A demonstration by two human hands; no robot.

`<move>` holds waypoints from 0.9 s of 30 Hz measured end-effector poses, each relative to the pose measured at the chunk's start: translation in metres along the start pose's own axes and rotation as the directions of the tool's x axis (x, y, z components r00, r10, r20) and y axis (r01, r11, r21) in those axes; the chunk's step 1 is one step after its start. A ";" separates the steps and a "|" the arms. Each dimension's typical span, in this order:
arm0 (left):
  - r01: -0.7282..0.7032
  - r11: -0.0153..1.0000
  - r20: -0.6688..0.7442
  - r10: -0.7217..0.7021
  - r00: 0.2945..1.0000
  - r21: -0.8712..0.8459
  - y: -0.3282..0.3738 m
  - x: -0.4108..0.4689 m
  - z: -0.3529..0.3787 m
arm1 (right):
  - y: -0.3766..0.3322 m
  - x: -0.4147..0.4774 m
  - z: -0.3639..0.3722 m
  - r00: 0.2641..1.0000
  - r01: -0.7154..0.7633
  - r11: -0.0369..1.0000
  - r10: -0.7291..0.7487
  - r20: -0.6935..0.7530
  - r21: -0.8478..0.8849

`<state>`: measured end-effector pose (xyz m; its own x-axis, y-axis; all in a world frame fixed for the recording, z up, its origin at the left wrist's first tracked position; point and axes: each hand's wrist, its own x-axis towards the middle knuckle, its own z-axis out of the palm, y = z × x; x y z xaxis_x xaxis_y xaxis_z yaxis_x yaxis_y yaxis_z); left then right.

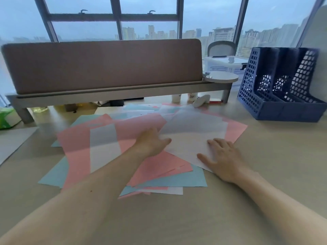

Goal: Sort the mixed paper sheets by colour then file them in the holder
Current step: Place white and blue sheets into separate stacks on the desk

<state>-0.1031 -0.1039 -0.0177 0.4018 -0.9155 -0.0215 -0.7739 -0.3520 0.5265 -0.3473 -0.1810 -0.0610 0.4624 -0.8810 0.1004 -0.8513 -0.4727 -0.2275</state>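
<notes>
Paper sheets [159, 167] in pink, blue and white, strewn in one overlapping heap across the middle of the desk [274, 156], colours mixed. Large pink sheet [77, 142] on the left of the heap, crossed by a pale white strip; blue sheet [177, 181] poking out beneath at the near edge; white sheet [191, 137] on top at the right, askew over pink ones

Right hand [221, 156] palm down on the near corner of that white sheet, fingers straight and slightly apart, thumb spread toward the left, gripping nothing

Left hand [152, 142] stretched forward to the white sheet's left edge, thumb lying on top of the paper; fingers out of sight at that edge and blurred, so cannot tell whether pinching the sheet or only touching it

Holder [286, 113] of dark blue lattice plastic, with upright slots, standing at the far right of the desk, well apart from the heap

Brown padded screen [106, 66] along the far side; clear lidded box [224, 65] behind its right end; green pack [7, 119] at the far left edge
</notes>
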 end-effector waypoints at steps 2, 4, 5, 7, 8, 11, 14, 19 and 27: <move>0.068 0.996 0.004 -0.068 0.998 -0.054 0.014 0.012 -0.005 | 0.000 0.001 0.005 0.999 -0.002 1.000 0.001 -0.048 -0.010; 0.148 0.982 0.052 -0.143 0.988 -0.116 0.022 0.025 -0.009 | 0.000 0.003 0.007 0.998 0.000 1.000 -0.001 -0.060 -0.022; 0.193 0.969 0.074 -0.183 0.980 -0.152 0.025 0.033 -0.011 | 0.000 0.004 0.007 0.998 0.004 1.000 -0.006 -0.063 -0.025; 0.273 0.934 0.124 -0.250 0.960 -0.230 0.027 0.043 -0.013 | 0.000 0.004 0.007 0.998 0.008 1.000 -0.010 -0.067 -0.026; 0.300 0.926 0.148 -0.271 0.951 -0.230 0.028 0.046 -0.015 | 0.000 0.003 0.007 0.998 0.008 1.000 -0.010 -0.069 -0.027; 0.310 0.932 0.186 -0.276 0.943 -0.187 0.033 0.051 -0.016 | 0.000 0.001 0.007 0.998 0.009 1.000 -0.011 -0.066 -0.029; 0.311 0.920 0.247 -0.252 0.936 -0.239 0.034 0.052 -0.011 | 0.000 0.001 0.006 0.998 0.004 0.999 -0.007 -0.057 -0.038; 0.224 0.793 0.180 -0.146 0.973 -0.567 0.043 0.051 -0.006 | -0.002 0.000 0.005 0.999 0.004 0.999 -0.006 -0.047 -0.035; -0.186 0.914 -0.163 0.135 0.977 -0.362 0.025 0.019 -0.024 | -0.005 0.001 0.002 0.989 -0.013 0.973 0.046 -0.141 0.229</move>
<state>-0.1030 -0.1254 0.0159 0.3683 -0.9105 0.1880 -0.6047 -0.0810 0.7923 -0.3417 -0.1799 -0.0619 0.3831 -0.8959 0.2249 -0.7777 -0.4442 -0.4448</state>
